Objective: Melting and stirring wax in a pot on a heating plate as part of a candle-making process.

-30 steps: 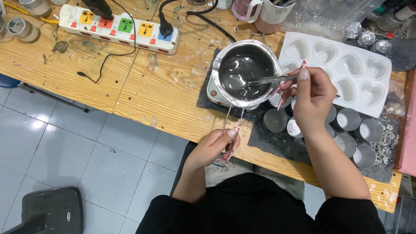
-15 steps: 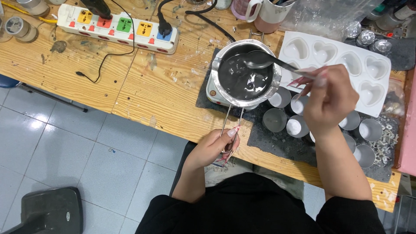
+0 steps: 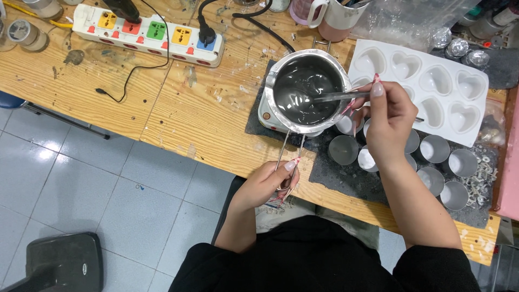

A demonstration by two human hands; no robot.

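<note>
My left hand grips the pot's wire handle; right hand pinches the spoon. The pot looks hot and sloshy.

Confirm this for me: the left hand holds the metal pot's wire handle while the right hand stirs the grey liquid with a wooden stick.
Not quite. In the head view the right hand stirs with a metal spoon, not a wooden stick. The rest stands: the left hand holds the wire handle of the metal pot of grey liquid.
</note>
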